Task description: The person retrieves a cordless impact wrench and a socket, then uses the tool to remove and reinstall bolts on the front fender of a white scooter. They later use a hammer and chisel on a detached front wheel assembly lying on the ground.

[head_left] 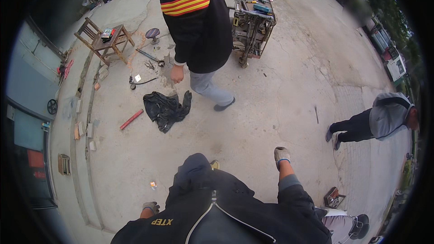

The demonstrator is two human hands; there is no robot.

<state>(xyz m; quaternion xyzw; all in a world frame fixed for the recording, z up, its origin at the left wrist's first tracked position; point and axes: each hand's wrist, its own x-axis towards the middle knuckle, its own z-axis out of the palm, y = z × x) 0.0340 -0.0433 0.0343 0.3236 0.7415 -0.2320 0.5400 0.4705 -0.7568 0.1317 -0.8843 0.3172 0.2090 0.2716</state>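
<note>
My left hand (pixel 151 207), in a grey work glove, hangs low beside my dark zip jacket (pixel 190 199). Its fingers look loosely bent and apart, with nothing seen in them. On the other side my right hand (pixel 282 155), gloved too, swings forward over the concrete with its fingers curled in. No object shows in that hand, and neither hand touches anything. One of my shoes (pixel 215 165) peeks out below the jacket. Ahead on the ground lie a crumpled black plastic bag (pixel 165 108) and a red tube (pixel 131 119).
A person in a dark striped jacket (pixel 196 27) stands ahead, near a tool cart (pixel 253 27). Left of them are a wooden chair (pixel 104 40), a stool (pixel 153 34) and a floor pump (pixel 150 57). Another person (pixel 384 117) stands at right. Bricks (pixel 77 130) line the left edge.
</note>
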